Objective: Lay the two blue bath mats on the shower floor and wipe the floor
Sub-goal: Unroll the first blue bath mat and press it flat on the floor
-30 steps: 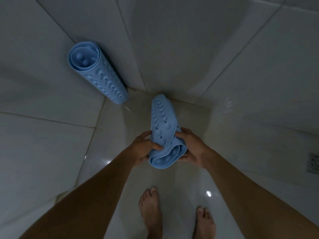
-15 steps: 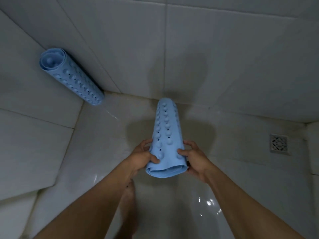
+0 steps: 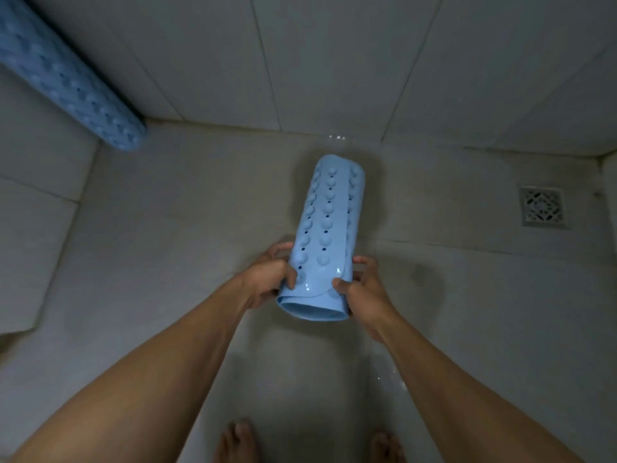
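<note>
A rolled blue bath mat [image 3: 322, 235] with suction cups and small holes is held above the wet shower floor [image 3: 173, 228], its far end pointing toward the back wall. My left hand [image 3: 267, 279] grips its near end from the left and my right hand [image 3: 360, 289] grips it from the right, thumb on the loose flap. A second rolled blue mat [image 3: 66, 85] stands tilted in the left corner, leaning on the wall tiles, its top cut off by the frame.
A square metal floor drain [image 3: 542, 210] sits at the right of the floor. Tiled walls [image 3: 334, 55] close in the back and left. My bare feet [image 3: 237, 442] stand at the bottom edge. The floor shines with water.
The view has swung right and closer: the corner mat has slid to the upper left edge. The held roll has tilted flatter and further out, and its outer flap has loosened under my thumbs.
</note>
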A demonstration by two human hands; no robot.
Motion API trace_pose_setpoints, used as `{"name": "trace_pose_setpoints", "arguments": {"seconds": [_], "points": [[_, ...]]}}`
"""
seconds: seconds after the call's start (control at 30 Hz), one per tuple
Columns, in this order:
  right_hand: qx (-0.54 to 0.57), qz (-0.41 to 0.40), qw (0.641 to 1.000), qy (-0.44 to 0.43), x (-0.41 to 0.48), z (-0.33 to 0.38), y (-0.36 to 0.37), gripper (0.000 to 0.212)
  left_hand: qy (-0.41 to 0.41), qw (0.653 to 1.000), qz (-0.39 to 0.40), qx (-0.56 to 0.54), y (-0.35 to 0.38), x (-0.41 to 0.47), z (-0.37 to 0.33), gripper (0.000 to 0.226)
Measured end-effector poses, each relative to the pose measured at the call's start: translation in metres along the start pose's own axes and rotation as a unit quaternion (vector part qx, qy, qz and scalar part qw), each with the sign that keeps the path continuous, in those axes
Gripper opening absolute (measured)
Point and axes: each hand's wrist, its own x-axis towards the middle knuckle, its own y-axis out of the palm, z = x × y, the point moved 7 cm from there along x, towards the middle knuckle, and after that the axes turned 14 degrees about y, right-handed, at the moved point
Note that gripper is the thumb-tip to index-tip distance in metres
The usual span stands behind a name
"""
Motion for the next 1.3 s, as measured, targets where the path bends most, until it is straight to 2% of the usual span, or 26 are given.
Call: {"name": "trace_pose_setpoints", "arguments": {"seconds": [0.07, 0.13, 0.2, 0.27, 0.3, 0.37, 0.43, 0.53, 0.6, 0.7, 0.73, 0.83, 0.9, 0.97, 1.03, 1.07, 1.1, 1.2, 1.23, 1.3], "points": [[-0.021, -0.019, 0.999, -0.025, 0.025, -0.009, 0.000, 0.048, -0.018, 0.999, 0.035, -0.005, 0.005, 0.013, 0.009, 0.070], [-0.088, -0.024, 0.995, -0.046, 0.049, -0.012, 0.005, 0.057, -0.048, 0.998, 0.040, -0.018, -0.004, 0.031, 0.021, 0.063], [-0.202, -0.001, 0.977, -0.071, 0.074, -0.014, 0.017, 0.078, -0.047, 0.998, 0.030, 0.007, -0.008, 0.048, 0.019, 0.040], [-0.295, 0.013, 0.951, -0.094, 0.095, -0.008, 0.029, 0.099, -0.023, 0.999, 0.003, 0.049, -0.007, 0.067, 0.011, 0.043], [-0.331, -0.007, 0.939, -0.092, 0.103, -0.003, 0.030, 0.097, -0.007, 0.996, -0.009, 0.091, -0.007, 0.080, 0.008, 0.050], [-0.360, -0.090, 0.919, -0.132, 0.116, 0.016, 0.030, 0.077, 0.049, 0.984, -0.037, 0.170, -0.005, 0.098, 0.001, 0.059], [-0.341, -0.146, 0.909, -0.189, 0.123, 0.033, 0.034, 0.060, 0.097, 0.975, -0.069, 0.188, -0.010, 0.111, 0.001, 0.065], [-0.321, -0.189, 0.889, -0.266, 0.131, 0.040, 0.043, 0.054, 0.146, 0.958, -0.133, 0.209, -0.030, 0.134, 0.010, 0.071], [-0.301, -0.207, 0.884, -0.293, 0.130, 0.037, 0.047, 0.056, 0.177, 0.926, -0.174, 0.283, -0.040, 0.140, 0.022, 0.075], [-0.333, -0.213, 0.867, -0.304, 0.130, 0.028, 0.059, 0.064, 0.219, 0.855, -0.189, 0.431, -0.041, 0.134, 0.043, 0.094], [-0.359, -0.210, 0.861, -0.293, 0.131, 0.025, 0.063, 0.067, 0.217, 0.824, -0.184, 0.490, -0.040, 0.135, 0.051, 0.093], [-0.399, -0.217, 0.847, -0.277, 0.130, 0.018, 0.063, 0.065, 0.180, 0.725, -0.168, 0.644, -0.039, 0.144, 0.071, 0.062], [-0.395, -0.220, 0.851, -0.266, 0.128, 0.014, 0.060, 0.061, 0.159, 0.663, -0.165, 0.713, -0.041, 0.148, 0.080, 0.058], [-0.402, -0.231, 0.849, -0.252, 0.128, 0.010, 0.059, 0.076, 0.161, 0.618, -0.168, 0.751, -0.042, 0.146, 0.083, 0.061], [-0.408, -0.244, 0.846, -0.241, 0.126, 0.007, 0.056, 0.099, 0.182, 0.596, -0.172, 0.763, -0.040, 0.145, 0.083, 0.064], [-0.406, -0.251, 0.846, -0.239, 0.125, 0.007, 0.054, 0.105, 0.196, 0.601, -0.171, 0.756, -0.039, 0.148, 0.085, 0.065], [-0.402, -0.254, 0.847, -0.238, 0.124, 0.007, 0.053, 0.106, 0.211, 0.620, -0.158, 0.739, -0.040, 0.152, 0.088, 0.065], [-0.387, -0.249, 0.855, -0.239, 0.122, 0.009, 0.050, 0.091, 0.241, 0.738, -0.084, 0.624, -0.043, 0.168, 0.104, 0.067], [-0.385, -0.254, 0.854, -0.241, 0.120, 0.009, 0.049, 0.083, 0.242, 0.751, -0.077, 0.610, -0.045, 0.170, 0.108, 0.072], [-0.388, -0.274, 0.844, -0.249, 0.118, 0.010, 0.045, 0.068, 0.232, 0.750, -0.082, 0.614, -0.046, 0.169, 0.112, 0.088]]}}
